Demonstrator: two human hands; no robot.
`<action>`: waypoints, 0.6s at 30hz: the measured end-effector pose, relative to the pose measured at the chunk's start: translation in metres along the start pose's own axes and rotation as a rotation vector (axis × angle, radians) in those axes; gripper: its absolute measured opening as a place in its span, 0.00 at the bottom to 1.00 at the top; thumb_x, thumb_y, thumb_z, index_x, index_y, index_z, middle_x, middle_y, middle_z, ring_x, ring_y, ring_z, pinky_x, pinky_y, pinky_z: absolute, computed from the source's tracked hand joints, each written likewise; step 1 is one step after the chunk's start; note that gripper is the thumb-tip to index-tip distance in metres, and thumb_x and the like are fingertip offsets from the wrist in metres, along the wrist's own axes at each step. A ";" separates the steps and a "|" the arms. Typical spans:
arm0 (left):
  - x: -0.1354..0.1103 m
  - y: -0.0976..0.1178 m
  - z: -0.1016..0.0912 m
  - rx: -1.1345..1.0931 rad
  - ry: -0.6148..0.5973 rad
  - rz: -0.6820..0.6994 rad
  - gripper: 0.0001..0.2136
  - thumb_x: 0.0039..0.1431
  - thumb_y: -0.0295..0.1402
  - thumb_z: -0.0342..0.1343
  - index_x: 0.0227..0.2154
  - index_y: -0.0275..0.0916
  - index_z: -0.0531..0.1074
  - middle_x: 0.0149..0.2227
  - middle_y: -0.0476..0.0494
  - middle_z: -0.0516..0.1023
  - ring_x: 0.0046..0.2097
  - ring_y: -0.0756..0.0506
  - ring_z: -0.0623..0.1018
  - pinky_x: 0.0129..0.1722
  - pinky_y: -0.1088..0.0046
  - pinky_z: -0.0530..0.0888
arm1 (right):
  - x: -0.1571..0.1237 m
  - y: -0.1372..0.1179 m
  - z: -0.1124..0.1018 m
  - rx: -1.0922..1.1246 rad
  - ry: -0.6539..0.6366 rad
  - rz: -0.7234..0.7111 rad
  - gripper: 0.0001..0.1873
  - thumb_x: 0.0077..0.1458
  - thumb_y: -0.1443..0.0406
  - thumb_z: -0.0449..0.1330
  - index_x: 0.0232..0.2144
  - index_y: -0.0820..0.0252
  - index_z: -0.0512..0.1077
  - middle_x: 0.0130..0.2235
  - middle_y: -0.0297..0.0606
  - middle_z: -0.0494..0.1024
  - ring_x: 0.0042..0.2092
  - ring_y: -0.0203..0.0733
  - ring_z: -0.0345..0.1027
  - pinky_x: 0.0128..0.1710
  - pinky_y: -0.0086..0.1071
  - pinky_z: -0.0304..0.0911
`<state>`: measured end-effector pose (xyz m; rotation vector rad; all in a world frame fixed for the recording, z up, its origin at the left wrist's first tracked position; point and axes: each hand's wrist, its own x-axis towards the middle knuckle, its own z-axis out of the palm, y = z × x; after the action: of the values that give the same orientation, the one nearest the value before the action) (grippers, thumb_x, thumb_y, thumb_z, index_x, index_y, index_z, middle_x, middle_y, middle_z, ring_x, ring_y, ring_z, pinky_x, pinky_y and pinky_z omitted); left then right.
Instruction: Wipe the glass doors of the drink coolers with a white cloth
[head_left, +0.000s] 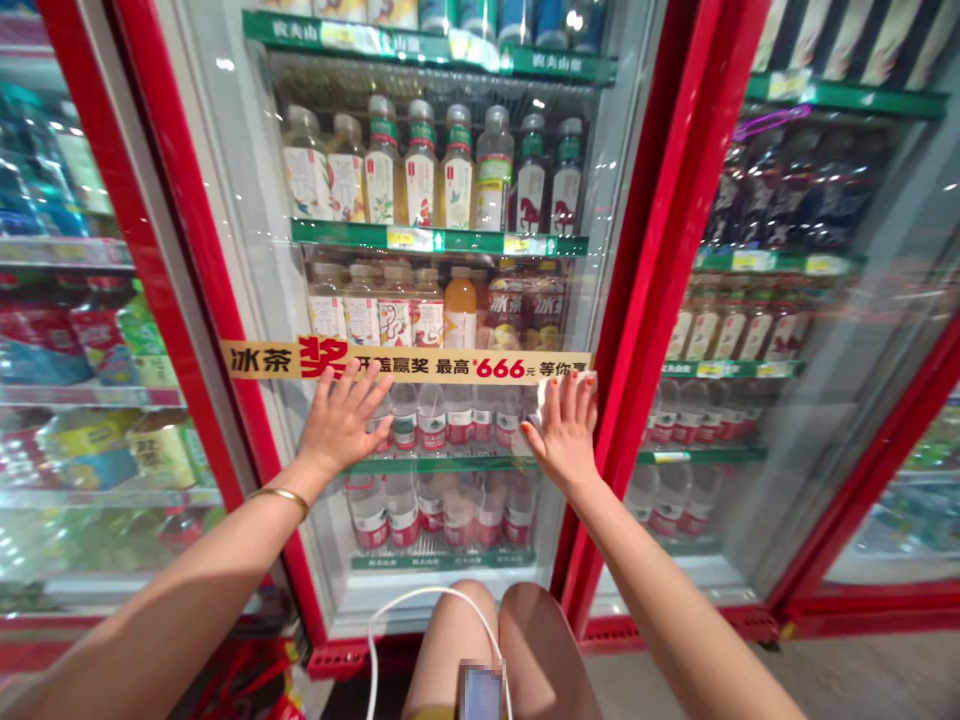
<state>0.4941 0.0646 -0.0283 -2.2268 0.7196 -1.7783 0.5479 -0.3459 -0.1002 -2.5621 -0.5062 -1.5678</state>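
Glass door (450, 398) is standing before shelved bottles (460, 180) | left hand (335, 420) is resting flat, splayed, on printed strip (409, 367) | right hand (568, 430) is lying unclenched over white patch (541, 392), possibly tissue | door is likely feeling heavy, stiff, slippery; red frame (649, 270) is probably offering better hold

Top-shelf bottles (478, 15): cut off above
Device (481, 690): pixelated, cut off below
Left cooler drinks (97, 330): blurred
White item (541, 393): partly hidden by right hand (566, 430)
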 end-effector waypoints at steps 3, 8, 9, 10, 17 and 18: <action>0.001 0.001 -0.001 0.006 0.015 0.009 0.42 0.69 0.43 0.59 0.80 0.48 0.46 0.79 0.41 0.56 0.82 0.41 0.45 0.82 0.50 0.40 | -0.044 -0.042 0.015 0.004 0.057 0.129 0.53 0.71 0.48 0.55 0.81 0.69 0.34 0.81 0.65 0.26 0.81 0.77 0.17 0.72 0.76 0.47; 0.002 0.001 -0.003 0.029 0.012 0.016 0.44 0.68 0.42 0.60 0.81 0.48 0.45 0.78 0.41 0.57 0.82 0.41 0.45 0.83 0.51 0.41 | -0.134 -0.079 0.028 0.039 0.091 -0.060 0.53 0.64 0.48 0.63 0.81 0.55 0.46 0.82 0.54 0.40 0.82 0.71 0.31 0.73 0.63 0.56; 0.002 0.002 -0.003 0.032 0.011 0.014 0.44 0.68 0.42 0.61 0.81 0.48 0.45 0.78 0.41 0.57 0.82 0.41 0.45 0.83 0.51 0.41 | -0.130 -0.072 0.027 0.044 0.088 -0.056 0.53 0.64 0.48 0.63 0.81 0.56 0.46 0.82 0.54 0.40 0.82 0.71 0.32 0.73 0.63 0.55; 0.001 0.002 -0.002 0.034 0.010 0.012 0.44 0.68 0.42 0.61 0.81 0.48 0.45 0.79 0.41 0.57 0.82 0.41 0.45 0.83 0.51 0.41 | -0.118 -0.062 0.024 0.047 0.084 -0.032 0.52 0.66 0.48 0.61 0.81 0.58 0.44 0.82 0.57 0.39 0.82 0.73 0.31 0.73 0.66 0.53; -0.002 0.000 0.001 0.032 -0.033 -0.025 0.44 0.68 0.42 0.61 0.81 0.52 0.43 0.80 0.44 0.53 0.82 0.38 0.46 0.83 0.47 0.41 | -0.010 -0.085 0.024 0.078 0.102 0.033 0.49 0.72 0.45 0.53 0.81 0.65 0.42 0.82 0.58 0.34 0.81 0.76 0.19 0.74 0.77 0.37; -0.003 0.000 0.001 0.021 -0.036 -0.029 0.44 0.68 0.41 0.61 0.80 0.53 0.43 0.80 0.45 0.53 0.82 0.38 0.47 0.83 0.48 0.42 | -0.020 -0.100 0.025 0.095 0.107 -0.141 0.47 0.71 0.44 0.54 0.80 0.61 0.49 0.83 0.51 0.39 0.82 0.70 0.19 0.77 0.70 0.35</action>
<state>0.4949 0.0661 -0.0315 -2.2607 0.6620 -1.7452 0.5280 -0.2505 -0.1388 -2.4053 -0.7457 -1.6701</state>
